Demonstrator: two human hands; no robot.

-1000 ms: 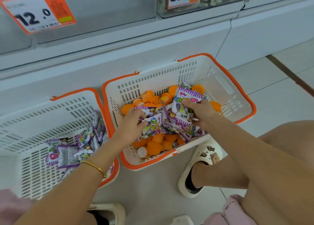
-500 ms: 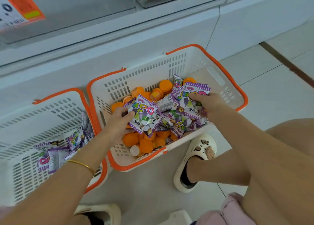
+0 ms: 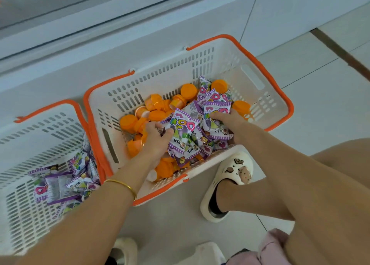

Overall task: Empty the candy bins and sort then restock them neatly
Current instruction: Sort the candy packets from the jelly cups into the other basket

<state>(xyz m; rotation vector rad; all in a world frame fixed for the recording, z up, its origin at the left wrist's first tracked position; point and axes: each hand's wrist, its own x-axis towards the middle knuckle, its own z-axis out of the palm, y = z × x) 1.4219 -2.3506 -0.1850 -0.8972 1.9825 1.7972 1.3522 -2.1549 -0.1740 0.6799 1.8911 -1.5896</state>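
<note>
Candy packets, the purple ones, lie in a heap in the right basket, on top of the orange cups.

Half a second ago I could see price tags on the shelf. Now my view has dipped down and they are gone. Back then the left hand held one packet out by itself. Now it is down in the heap, close to the right hand, and the two bunches touch.

The left thumb and fingers are curled round a bunch of packets. The right fingers are curled over the top packet and grip it.

I count two baskets, side by side. Two hands are both in the right one. One gold bangle sits on the left wrist. The left basket has only purple packets in it. I can make out about six, but they overlap, so I cannot be sure. More than ten orange cups show, and others hide under the packets. One slipper stands just beside the right basket.
</note>
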